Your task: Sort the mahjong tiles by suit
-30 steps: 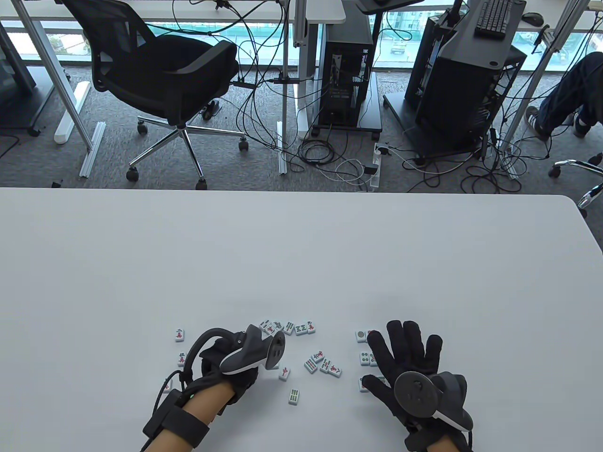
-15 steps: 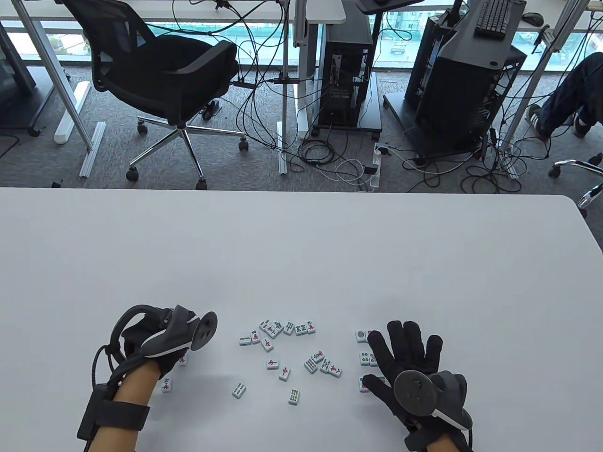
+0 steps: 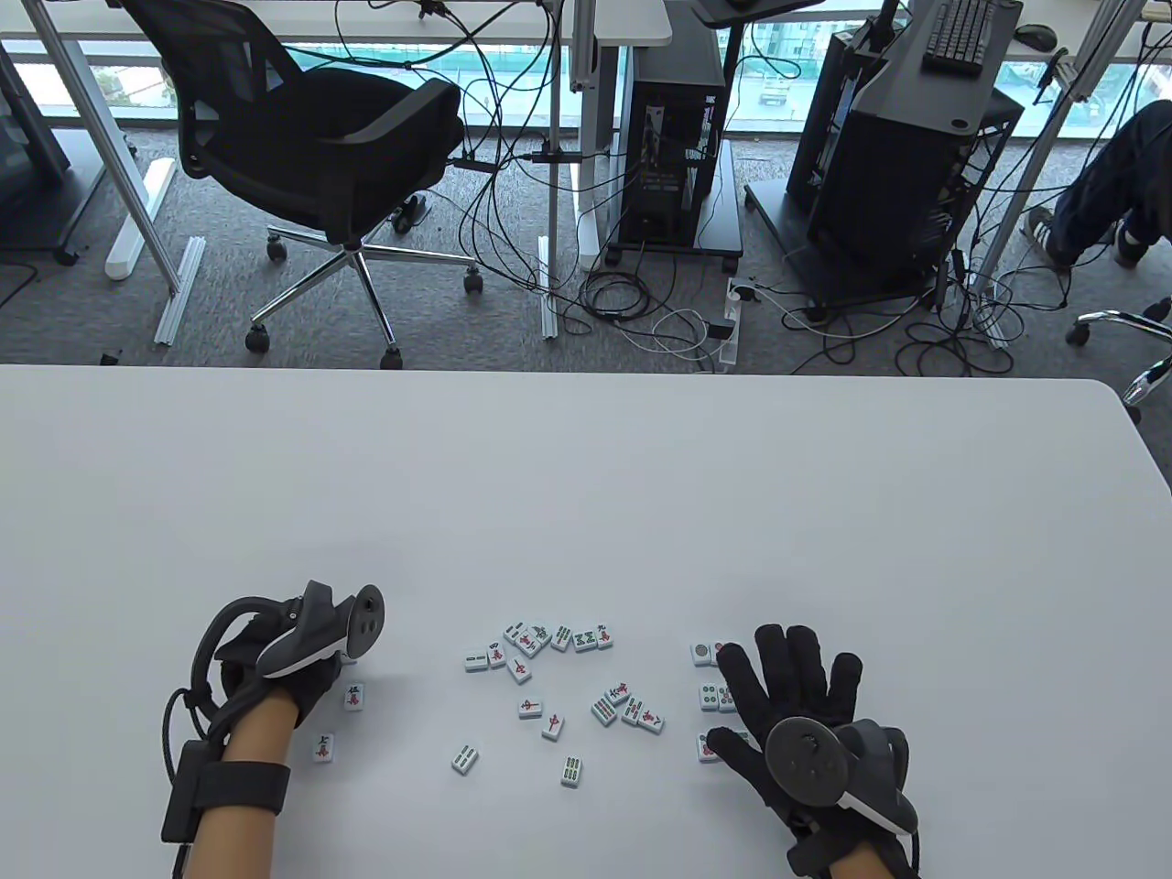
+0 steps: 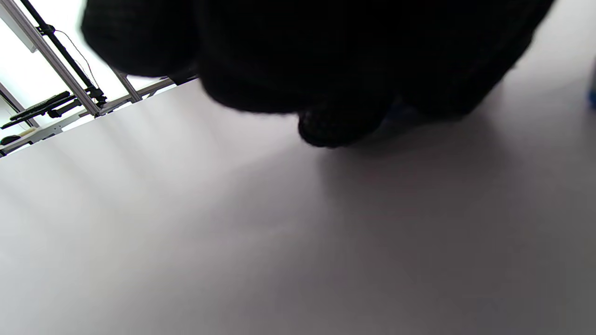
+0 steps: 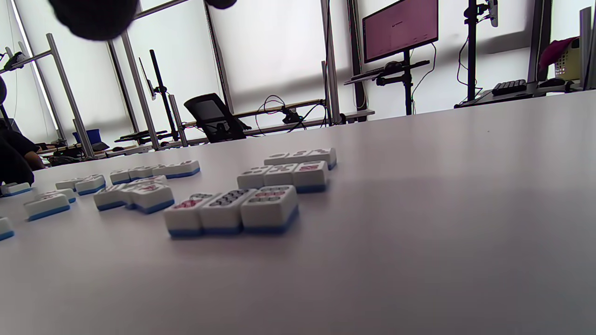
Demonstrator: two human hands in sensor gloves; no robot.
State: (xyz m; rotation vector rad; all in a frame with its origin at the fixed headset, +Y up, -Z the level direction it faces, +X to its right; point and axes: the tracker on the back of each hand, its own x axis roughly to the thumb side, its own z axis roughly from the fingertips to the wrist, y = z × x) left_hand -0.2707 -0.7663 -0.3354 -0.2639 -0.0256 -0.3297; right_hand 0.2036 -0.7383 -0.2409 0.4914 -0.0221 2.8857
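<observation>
Small white mahjong tiles with blue backs lie face up near the table's front edge. A loose pile (image 3: 549, 682) fills the middle, with two bamboo tiles (image 3: 465, 758) in front of it. At the left lie two character tiles (image 3: 353, 697). Just beside them hovers my left hand (image 3: 307, 687), its fingers hidden under the tracker. In the left wrist view its fingers (image 4: 335, 130) are bunched close to the table, and any tile there is hidden. My right hand (image 3: 792, 673) lies flat with fingers spread over the neat rows of dot tiles (image 5: 233, 209).
The white table (image 3: 586, 494) stretches far back from the tiles. Beyond its far edge stand an office chair (image 3: 320, 146), computer towers and cables on the floor. A seated person's leg (image 3: 1099, 192) shows at the top right.
My left hand has moved from over the middle pile to the left group, uncovering several middle tiles. The right hand has stayed where it was.
</observation>
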